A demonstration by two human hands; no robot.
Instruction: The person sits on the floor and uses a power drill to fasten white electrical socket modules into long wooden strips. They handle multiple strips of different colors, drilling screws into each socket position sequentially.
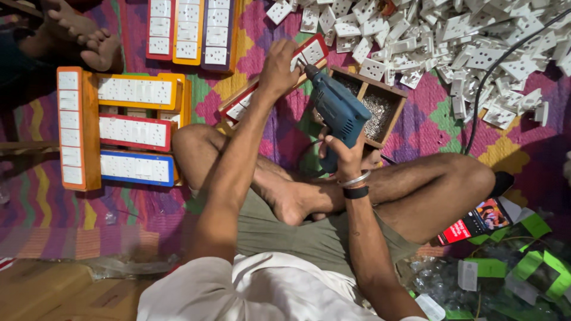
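Note:
My left hand (278, 66) presses down on a red power strip board (270, 80) that lies slantwise over my knee. My right hand (348, 156) grips the handle of a blue electric drill (338, 110). Its bit points at the far end of the red board, just beside my left fingers. Behind the drill sits a small wooden box of screws (380, 110). I sit cross-legged on a patterned mat, with a metal bangle and a black band on my right wrist.
Finished strips in orange, red and blue (116, 128) are stacked at the left, more (190, 30) at the top. A heap of white socket plates (470, 47) fills the top right. Another person's feet (89, 35) rest at the top left. A black cable (493, 77) runs on the right.

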